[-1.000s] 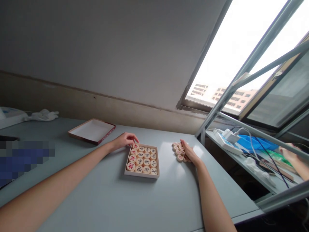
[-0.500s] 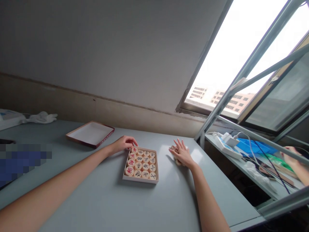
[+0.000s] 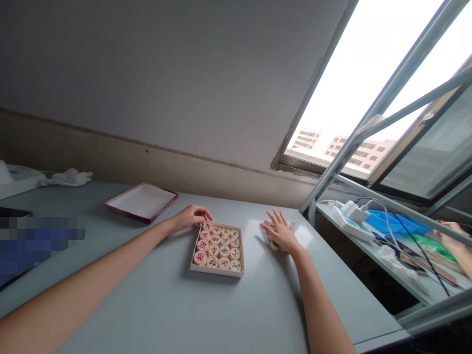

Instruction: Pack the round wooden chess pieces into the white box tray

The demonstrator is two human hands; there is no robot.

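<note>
A shallow box [image 3: 217,271] holds round wooden Chinese chess pieces in rows. The left column has red characters, such as the red piece [image 3: 200,257], and the other columns carry black ones, like the black piece [image 3: 224,251]. My left hand [image 3: 188,217] rests at the box's far left corner. Its fingers are loosely bent and apart, and its thumb is close to the red corner piece. To the right of the box, my right hand [image 3: 282,232] spreads its fingers over a small group of loose chess pieces [image 3: 273,245], mostly hidden beneath the palm.
The dark red box lid [image 3: 142,202] lies inside-up at the back left. White gloves [image 3: 72,177] sit near the wall. At right, a metal frame [image 3: 328,184] borders another desk with a power strip [image 3: 348,223], cables and a co-worker's hand [image 3: 452,238].
The view has shifted slightly, so everything on the table appears a little further right. Both hands keep nearly the same places, the left by the box corner and the right over the loose pieces.
</note>
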